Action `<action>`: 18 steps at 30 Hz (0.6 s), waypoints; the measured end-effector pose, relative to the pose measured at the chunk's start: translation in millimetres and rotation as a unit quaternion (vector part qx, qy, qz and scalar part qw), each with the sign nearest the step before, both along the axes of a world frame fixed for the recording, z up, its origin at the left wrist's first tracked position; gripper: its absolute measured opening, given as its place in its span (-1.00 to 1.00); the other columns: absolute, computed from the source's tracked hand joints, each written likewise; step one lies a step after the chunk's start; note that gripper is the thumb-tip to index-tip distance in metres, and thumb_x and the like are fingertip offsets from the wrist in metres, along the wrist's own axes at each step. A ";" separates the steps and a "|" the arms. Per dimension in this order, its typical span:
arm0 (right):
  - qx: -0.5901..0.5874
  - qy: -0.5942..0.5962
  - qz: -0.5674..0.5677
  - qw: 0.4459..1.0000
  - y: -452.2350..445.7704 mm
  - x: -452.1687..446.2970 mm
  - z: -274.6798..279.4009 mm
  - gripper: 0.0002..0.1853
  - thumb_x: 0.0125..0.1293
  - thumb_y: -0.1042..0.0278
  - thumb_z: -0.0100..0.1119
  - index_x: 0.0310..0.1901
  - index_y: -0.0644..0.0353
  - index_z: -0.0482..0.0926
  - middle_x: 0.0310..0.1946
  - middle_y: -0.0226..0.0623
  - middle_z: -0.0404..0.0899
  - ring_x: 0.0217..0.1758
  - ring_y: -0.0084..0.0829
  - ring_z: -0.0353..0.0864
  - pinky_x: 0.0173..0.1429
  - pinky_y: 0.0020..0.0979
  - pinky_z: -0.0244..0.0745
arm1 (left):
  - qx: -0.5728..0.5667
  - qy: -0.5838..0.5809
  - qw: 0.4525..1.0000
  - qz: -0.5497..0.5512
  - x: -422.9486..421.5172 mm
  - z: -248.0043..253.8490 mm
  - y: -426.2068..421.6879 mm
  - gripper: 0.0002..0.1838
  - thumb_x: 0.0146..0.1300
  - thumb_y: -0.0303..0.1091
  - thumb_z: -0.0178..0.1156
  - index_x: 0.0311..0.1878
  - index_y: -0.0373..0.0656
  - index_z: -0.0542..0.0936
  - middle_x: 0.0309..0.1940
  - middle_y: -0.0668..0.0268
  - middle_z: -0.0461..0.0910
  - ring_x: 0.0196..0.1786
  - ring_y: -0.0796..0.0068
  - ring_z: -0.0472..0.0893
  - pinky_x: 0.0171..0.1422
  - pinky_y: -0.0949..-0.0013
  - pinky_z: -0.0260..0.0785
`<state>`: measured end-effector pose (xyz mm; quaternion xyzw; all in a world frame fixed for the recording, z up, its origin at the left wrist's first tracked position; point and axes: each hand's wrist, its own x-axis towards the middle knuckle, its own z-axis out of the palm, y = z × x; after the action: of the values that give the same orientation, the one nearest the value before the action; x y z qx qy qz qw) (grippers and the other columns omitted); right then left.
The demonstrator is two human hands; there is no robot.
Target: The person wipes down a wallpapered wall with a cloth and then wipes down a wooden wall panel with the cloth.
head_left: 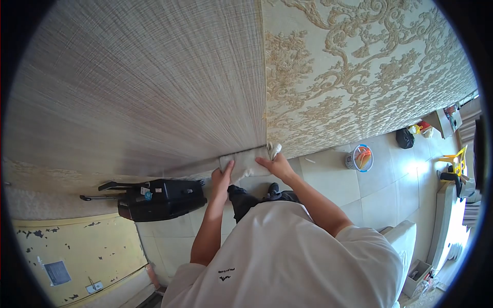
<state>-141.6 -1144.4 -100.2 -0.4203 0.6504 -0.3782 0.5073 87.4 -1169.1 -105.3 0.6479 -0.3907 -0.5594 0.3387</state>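
A pale grey cloth (240, 161) stretches between my two hands, close to the wood-grain panel (205, 77). My left hand (221, 178) grips its left end, with the thumb on top. At the other end, my right hand (278, 167) is closed on the cloth, thumb pointing inward. A bunched whitish part of it sticks up beyond my right fingers. The fingers of both hands are mostly hidden under the cloth. Whether it touches the panel, I cannot tell.
Black suitcases (164, 199) stand on my left, near a peeling yellow door (82, 251). Patterned wallpaper (370, 66) meets the panel on the right. A bucket (360, 158), a black bag (404, 138) and a yellow chair (456, 160) are farther right on the tiled floor (334, 179).
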 end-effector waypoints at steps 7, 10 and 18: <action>-0.110 -0.150 0.001 0.983 14.1 1.2 127.9 -0.58 0.24 0.34 0.42 0.05 0.34 0.53 -0.14 -0.26 0.66 -0.09 -0.48 0.60 0.04 -0.37 0.53 | -0.163 0.116 0.979 0.031 -2.2 110.3 14.6 -0.59 0.29 -0.14 0.35 -0.10 -0.37 0.60 -0.26 0.34 0.64 -0.21 0.60 0.56 -0.12 0.47 0.40; -0.195 -0.222 0.026 0.955 23.5 0.6 145.5 -0.54 0.21 0.31 0.45 0.07 0.32 0.51 -0.13 -0.30 0.64 -0.07 -0.48 0.59 0.07 -0.37 0.52 | -0.282 0.131 0.950 0.037 0.2 125.1 24.3 -0.54 0.21 -0.12 0.42 -0.09 -0.37 0.60 -0.24 0.32 0.64 -0.17 0.57 0.57 -0.03 0.45 0.42; -0.167 -0.170 -0.044 0.970 10.2 2.9 132.7 -0.61 0.23 0.29 0.44 -0.01 0.27 0.53 -0.30 -0.40 0.61 -0.28 -0.56 0.53 -0.19 -0.39 0.51 | -0.243 0.036 0.969 0.011 -19.0 134.7 10.2 -0.60 0.17 -0.37 0.43 0.01 -0.37 0.58 -0.12 0.26 0.65 -0.04 0.46 0.60 0.12 0.36 0.41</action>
<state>-138.7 -1134.2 32.5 -0.3999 0.4999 -0.5696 0.5155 68.5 -1158.9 29.4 0.5300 -0.4954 -0.4670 0.5056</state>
